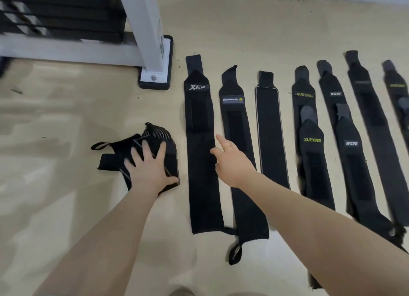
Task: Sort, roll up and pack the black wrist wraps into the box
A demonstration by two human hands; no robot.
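Head view. Your left hand lies flat, fingers spread and straight, pressing a crumpled black fabric wrist wrap with grey stripes onto the beige floor. Your right hand hovers with fingers loosely extended, holding nothing, over the long flat black wrist wraps laid side by side in a row. A white metal rack leg stands behind.
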